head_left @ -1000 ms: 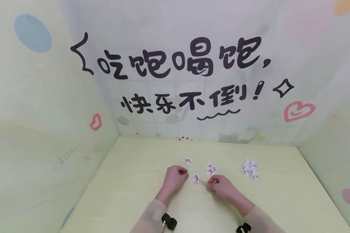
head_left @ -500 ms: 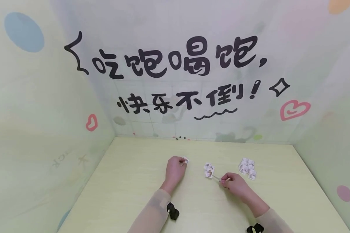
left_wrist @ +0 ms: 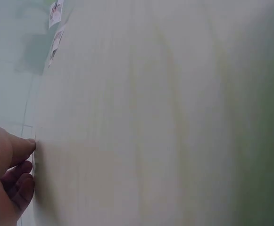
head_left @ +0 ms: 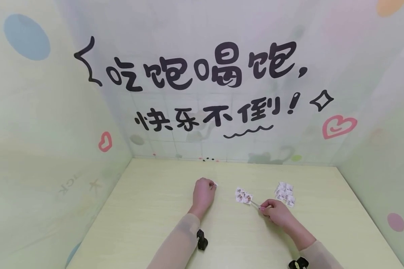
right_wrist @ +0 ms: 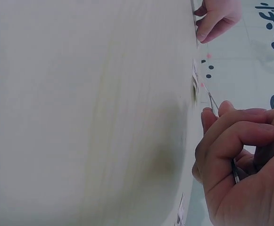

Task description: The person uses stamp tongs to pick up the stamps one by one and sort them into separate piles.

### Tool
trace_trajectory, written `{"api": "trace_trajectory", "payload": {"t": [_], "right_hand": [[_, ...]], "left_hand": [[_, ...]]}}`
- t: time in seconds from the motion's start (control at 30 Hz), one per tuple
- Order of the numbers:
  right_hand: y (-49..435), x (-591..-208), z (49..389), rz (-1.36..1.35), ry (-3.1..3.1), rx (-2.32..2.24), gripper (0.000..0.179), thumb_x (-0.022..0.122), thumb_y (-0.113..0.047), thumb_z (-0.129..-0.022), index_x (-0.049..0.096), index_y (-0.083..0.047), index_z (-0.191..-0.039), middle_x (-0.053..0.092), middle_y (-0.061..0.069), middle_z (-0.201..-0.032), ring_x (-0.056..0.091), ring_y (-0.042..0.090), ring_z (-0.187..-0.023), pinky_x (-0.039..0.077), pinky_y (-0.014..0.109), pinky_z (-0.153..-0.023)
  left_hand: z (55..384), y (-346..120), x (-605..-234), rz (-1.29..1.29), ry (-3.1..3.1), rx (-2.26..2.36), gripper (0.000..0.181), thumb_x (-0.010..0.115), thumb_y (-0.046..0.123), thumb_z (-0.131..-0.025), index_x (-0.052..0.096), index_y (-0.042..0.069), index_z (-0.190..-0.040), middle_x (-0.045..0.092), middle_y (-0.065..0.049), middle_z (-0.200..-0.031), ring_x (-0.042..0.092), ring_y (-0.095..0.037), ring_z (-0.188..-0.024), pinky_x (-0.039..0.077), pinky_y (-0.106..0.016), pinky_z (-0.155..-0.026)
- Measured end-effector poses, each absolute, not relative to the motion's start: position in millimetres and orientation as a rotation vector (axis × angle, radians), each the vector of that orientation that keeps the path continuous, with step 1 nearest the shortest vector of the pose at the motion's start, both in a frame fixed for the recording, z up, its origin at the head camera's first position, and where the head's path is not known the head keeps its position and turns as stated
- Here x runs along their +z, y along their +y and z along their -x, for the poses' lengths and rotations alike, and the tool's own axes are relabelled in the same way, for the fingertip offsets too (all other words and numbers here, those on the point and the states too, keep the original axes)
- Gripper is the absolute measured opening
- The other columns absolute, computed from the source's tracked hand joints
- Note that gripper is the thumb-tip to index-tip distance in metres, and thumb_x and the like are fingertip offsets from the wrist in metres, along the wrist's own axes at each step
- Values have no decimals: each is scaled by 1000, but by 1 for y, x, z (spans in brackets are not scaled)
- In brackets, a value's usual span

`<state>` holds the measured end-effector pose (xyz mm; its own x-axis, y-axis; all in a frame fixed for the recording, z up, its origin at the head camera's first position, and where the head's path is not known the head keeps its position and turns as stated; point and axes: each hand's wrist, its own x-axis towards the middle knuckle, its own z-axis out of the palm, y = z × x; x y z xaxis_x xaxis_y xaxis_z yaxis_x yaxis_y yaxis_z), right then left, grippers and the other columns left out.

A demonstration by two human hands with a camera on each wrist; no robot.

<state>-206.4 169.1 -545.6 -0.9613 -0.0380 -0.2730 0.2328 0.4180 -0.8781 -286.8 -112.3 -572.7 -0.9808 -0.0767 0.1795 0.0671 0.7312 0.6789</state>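
My right hand point(head_left: 278, 213) holds a pair of tweezers point(head_left: 255, 204), whose tips meet a small white picture card point(head_left: 248, 198). That card lies at the right side of a small group of similar cards point(head_left: 239, 195). In the right wrist view the fingers curl round the tweezers point(right_wrist: 212, 100). To the left, my left hand point(head_left: 203, 193) has its thumb and fingertips at another small card point(head_left: 216, 185), which they appear to pinch; most of it is hidden behind the fingers. The left wrist view shows the thumb point(left_wrist: 26, 145) low at the table surface.
A pile of several small picture cards point(head_left: 284, 193) lies farther right on the pale wooden table point(head_left: 148, 209). A printed fabric wall point(head_left: 175, 145) with dark lettering rises behind the table, and side walls stand left and right.
The tweezers have carried a card from between the hands rightward to the middle group. My left hand has moved forward to the lone card. The view has shifted slightly.
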Motion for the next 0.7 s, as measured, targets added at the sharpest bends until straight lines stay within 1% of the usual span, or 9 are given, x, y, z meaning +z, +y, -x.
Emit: {"api": "trace_trajectory", "payload": {"t": [0.33, 0.7], "right_hand": [[170, -547, 208, -167, 2395, -1600, 8, 66, -6, -102, 68, 1, -100, 52, 1, -71, 40, 13, -56, 36, 25, -51], [170, -547, 210, -173, 2408, -1595, 9, 65, -6, -102, 68, 1, -101, 56, 2, -76, 43, 13, -58, 38, 25, -53]], "left_hand": [[287, -112, -572, -59, -2768, -1085, 8, 80, 12, -97, 81, 5, -95, 68, -6, -97, 67, -25, -95, 59, -42, -85], [288, -112, -571, -74, -2771, -1086, 7, 81, 11, -97, 82, 6, -92, 67, -5, -94, 66, -24, -91, 58, -41, -83]]}}
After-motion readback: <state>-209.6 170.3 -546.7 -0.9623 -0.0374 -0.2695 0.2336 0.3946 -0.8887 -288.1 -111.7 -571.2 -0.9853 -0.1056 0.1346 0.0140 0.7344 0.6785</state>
